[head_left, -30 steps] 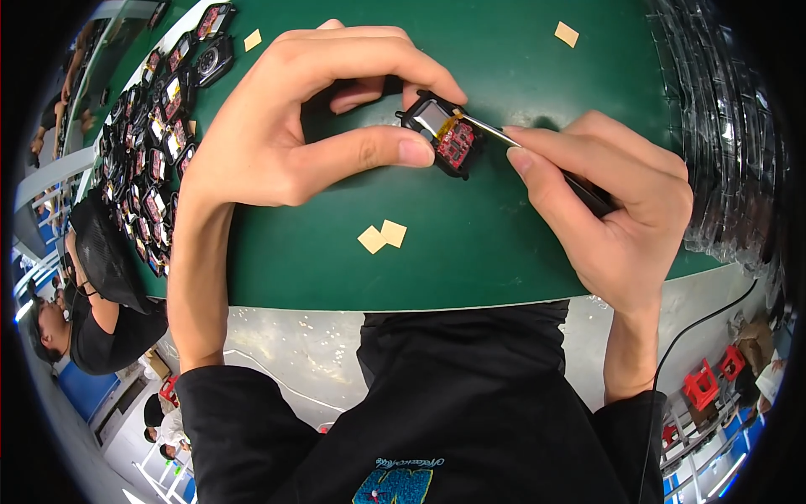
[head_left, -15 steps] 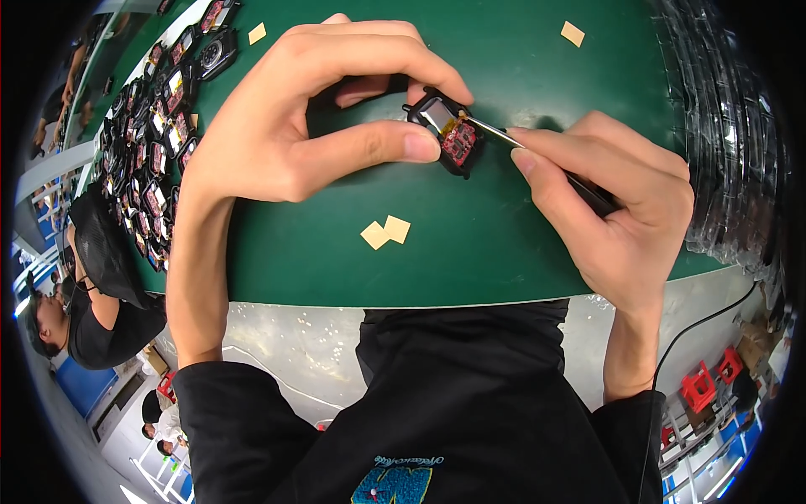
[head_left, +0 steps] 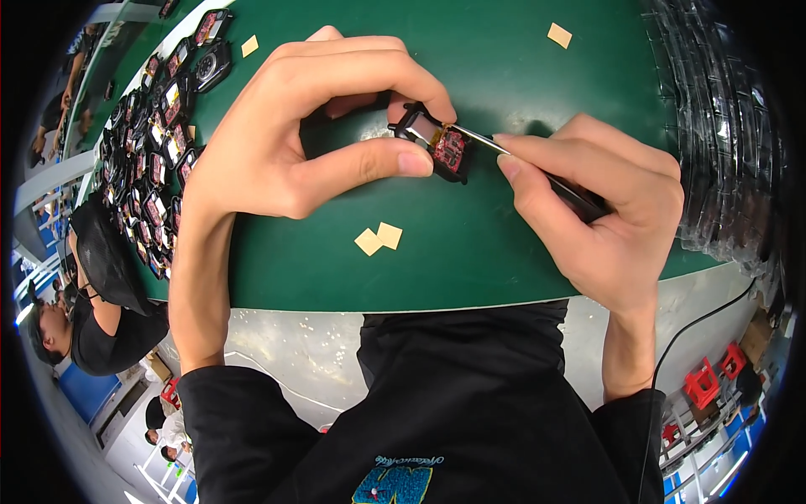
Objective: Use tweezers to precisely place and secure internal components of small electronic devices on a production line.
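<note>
Between the thumb and fingers of my left hand (head_left: pixel 311 126) is a small black watch case (head_left: pixel 454 170), its inside facing up. A silvery battery and a red circuit board show in it, with a bit of yellow tape between them. My right hand (head_left: pixel 600 206) grips slim metal tweezers (head_left: pixel 480 137) with a dark rear part. Their tip meets the upper edge of the case, beside the yellow tape and my left fingertip. Whether the tip pinches anything is too small to tell.
Many similar open watch cases (head_left: pixel 155 164) crowd the table's left side. Clear plastic trays (head_left: pixel 722 143) are stacked at the right. Small cream paper squares (head_left: pixel 389 235) lie on the green table (head_left: pixel 504 260). A co-worker (head_left: pixel 92 311) sits at the left; a black cable (head_left: pixel 693 323) hangs at the right.
Both hands, the watch case and the tweezers appear slightly further left. The whole view has shifted a little too. The left hand's hold on the case and the right hand's grip stay the same.
</note>
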The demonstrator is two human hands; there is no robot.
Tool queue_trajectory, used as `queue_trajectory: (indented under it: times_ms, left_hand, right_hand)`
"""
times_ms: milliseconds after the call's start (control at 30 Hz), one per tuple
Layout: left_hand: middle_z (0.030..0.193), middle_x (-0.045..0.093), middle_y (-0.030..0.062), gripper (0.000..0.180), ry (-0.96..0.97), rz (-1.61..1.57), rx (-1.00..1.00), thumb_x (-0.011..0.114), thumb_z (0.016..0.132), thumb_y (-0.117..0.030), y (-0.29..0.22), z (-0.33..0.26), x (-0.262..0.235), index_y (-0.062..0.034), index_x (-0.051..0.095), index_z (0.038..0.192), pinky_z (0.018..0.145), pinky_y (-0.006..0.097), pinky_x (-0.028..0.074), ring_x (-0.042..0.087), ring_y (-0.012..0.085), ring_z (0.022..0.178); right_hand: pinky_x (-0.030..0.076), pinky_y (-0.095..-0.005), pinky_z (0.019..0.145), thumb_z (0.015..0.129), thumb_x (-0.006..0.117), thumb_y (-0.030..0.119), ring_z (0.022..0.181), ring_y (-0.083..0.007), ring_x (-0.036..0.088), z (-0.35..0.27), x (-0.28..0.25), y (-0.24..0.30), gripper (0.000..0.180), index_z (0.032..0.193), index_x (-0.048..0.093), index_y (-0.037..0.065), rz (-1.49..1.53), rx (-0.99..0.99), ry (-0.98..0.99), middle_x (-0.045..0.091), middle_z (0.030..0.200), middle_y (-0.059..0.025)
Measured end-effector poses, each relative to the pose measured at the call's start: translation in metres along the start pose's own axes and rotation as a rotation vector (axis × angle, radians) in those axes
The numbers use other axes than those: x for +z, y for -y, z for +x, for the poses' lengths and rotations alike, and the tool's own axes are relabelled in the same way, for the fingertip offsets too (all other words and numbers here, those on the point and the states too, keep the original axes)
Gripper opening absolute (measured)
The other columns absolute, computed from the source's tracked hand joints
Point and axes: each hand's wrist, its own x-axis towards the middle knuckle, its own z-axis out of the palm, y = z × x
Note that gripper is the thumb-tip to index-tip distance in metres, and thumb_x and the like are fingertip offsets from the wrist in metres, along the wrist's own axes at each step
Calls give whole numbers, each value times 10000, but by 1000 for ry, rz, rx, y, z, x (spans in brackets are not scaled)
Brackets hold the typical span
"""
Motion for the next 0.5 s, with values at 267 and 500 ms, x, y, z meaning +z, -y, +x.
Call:
queue_trajectory:
  times_ms: [267, 500]
  left_hand:
    - [977, 754, 45, 443, 1, -10, -34, 895, 811, -282, -6, -2, -1, -48, 806, 1177, 779, 336, 349, 543, 159, 743]
    - [935, 719, 6, 474, 17, -9, -137, 931, 749, -217, -10, -6, -4, -81, 810, 1186, 801, 327, 347, 453, 146, 722]
  right_hand:
    - [389, -262, 532, 822, 819, -120, 579, -99, 563, -1, 2, -2, 228, 1023, 860, -22, -12, -88, 1, 646, 700, -37]
    - [357, -264, 513, 842, 831, -92, 559, -80, 529, -1, 2, -2, 206, 1032, 863, -18, 42, -67, -29, 635, 684, -23]
